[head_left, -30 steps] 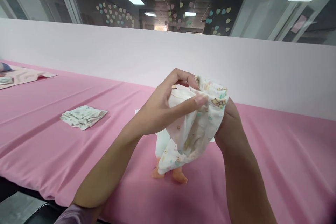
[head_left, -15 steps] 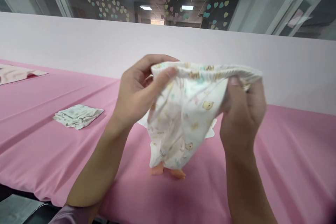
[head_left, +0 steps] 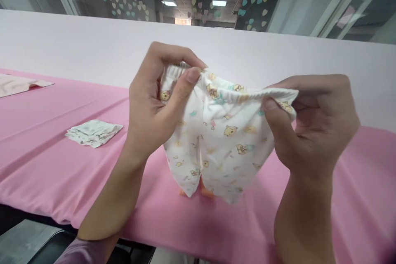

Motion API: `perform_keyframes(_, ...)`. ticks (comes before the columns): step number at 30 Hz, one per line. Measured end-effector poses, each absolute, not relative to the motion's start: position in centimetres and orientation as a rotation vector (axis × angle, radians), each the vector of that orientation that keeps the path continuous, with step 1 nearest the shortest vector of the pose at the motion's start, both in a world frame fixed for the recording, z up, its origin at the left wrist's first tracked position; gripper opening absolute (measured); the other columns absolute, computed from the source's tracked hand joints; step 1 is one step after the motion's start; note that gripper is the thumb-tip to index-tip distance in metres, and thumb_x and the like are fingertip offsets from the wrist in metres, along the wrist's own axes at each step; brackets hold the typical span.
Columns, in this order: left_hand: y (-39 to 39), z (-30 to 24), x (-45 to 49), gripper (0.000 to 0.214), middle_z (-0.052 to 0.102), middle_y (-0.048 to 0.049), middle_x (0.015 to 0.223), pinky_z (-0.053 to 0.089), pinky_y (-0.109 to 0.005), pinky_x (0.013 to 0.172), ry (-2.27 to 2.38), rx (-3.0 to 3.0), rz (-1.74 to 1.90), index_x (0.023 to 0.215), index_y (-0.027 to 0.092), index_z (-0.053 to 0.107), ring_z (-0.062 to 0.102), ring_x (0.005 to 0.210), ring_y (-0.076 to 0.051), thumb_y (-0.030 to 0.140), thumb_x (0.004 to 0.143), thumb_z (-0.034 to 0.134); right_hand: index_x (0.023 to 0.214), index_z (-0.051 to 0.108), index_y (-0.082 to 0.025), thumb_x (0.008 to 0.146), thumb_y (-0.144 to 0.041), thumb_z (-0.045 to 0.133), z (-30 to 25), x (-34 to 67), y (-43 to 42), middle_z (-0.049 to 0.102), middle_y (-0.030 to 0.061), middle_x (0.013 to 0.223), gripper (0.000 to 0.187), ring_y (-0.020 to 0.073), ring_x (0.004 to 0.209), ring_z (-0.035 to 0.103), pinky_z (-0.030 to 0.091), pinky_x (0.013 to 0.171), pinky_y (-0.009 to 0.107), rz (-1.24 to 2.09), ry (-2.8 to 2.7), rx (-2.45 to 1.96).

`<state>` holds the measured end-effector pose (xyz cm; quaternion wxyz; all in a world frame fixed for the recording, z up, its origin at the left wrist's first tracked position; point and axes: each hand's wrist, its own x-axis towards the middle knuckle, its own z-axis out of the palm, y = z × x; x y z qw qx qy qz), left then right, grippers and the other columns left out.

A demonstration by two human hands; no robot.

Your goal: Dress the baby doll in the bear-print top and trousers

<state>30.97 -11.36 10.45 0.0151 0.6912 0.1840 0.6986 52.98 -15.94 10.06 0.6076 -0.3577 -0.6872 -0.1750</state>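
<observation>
Pinching the waistband point(head_left: 239, 96), fingers point(head_left: 184, 90) of the left hand point(head_left: 150, 111) and right hand point(head_left: 318, 128) are holding up printed pants point(head_left: 229, 144). Folded cloth point(head_left: 95, 133) is lying on the counter point(head_left: 40, 148).

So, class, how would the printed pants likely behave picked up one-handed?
The printed pants would probably flop, since they hang loosely from the left hand and right hand. The gathered waistband suggests some stretch.
</observation>
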Motion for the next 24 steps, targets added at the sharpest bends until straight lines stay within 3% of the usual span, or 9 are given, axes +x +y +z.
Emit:
perform_keyframes(4,-10.6,10.3,29.5,0.011,0.073,-0.0002,0.102,0.052,-0.036,0.077,0.580,2.294,1.922,0.101,0.027,0.073,0.066,0.090,-0.017,0.037,0.105,0.069,0.096,0.070,-0.032,0.099,-0.029,0.062,10.0,54.5,-15.9,0.067,0.0066,0.091,0.009,0.0343,0.097,0.068,0.055,0.086,0.053,-0.543,-1.769,-0.945)
perform_keyframes(9,-10.3,10.5,28.2,0.016,0.074,-0.0029,0.101,0.050,-0.035,0.072,0.664,2.444,1.550,0.102,0.025,0.074,0.068,0.089,-0.020,0.042,0.100,0.072,0.096,0.062,-0.027,0.089,-0.011,0.057,9.4,55.4,-16.5,0.071,0.0062,0.111,0.018,0.0308,0.109,0.063,0.050,0.098,0.052,-0.353,-2.011,-0.994)
perform_keyframes(13,-9.8,11.4,28.0,0.022,0.074,-0.0042,0.098,0.049,-0.034,0.071,0.645,2.524,1.342,0.098,0.023,0.074,0.066,0.085,-0.019,0.043,0.093,0.080,0.089,0.059,-0.027,0.090,-0.007,0.049,9.5,55.3,-18.1,0.070,0.0020,0.094,0.022,0.0226,0.086,0.064,0.049,0.080,0.039,-0.038,-2.096,-1.029)
perform_keyframes(18,-10.2,13.0,27.8,0.029,0.071,-0.0056,0.093,0.052,-0.036,0.076,0.603,2.684,1.284,0.088,0.022,0.070,0.068,0.089,-0.022,0.050,0.094,0.076,0.088,0.063,-0.025,0.093,-0.012,0.047,11.3,54.8,-19.6,0.062,-0.0018,0.074,0.021,0.0163,0.064,0.054,0.038,0.060,0.031,0.187,-2.208,-1.110)
perform_keyframes(21,-10.8,13.9,27.6,0.032,0.071,-0.0083,0.102,0.054,-0.040,0.080,0.514,2.729,1.333,0.084,0.023,0.068,0.069,0.098,-0.025,0.052,0.097,0.072,0.089,0.065,-0.024,0.103,-0.029,0.050,12.4,54.4,-19.6,0.065,-0.0017,0.075,0.021,0.0156,0.063,0.054,0.036,0.059,0.030,0.184,-2.414,-1.135)
perform_keyframes(24,-10.8,14.5,27.4,0.037,0.070,-0.0080,0.097,0.054,-0.041,0.077,0.414,2.750,1.233,0.081,0.024,0.063,0.069,0.095,-0.025,0.057,0.096,0.071,0.080,0.064,-0.023,0.105,-0.049,0.058,13.0,54.3,-19.4,0.066,-0.0004,0.074,0.036,0.0167,0.066,0.057,0.038,0.061,0.030,0.118,-2.517,-1.113)
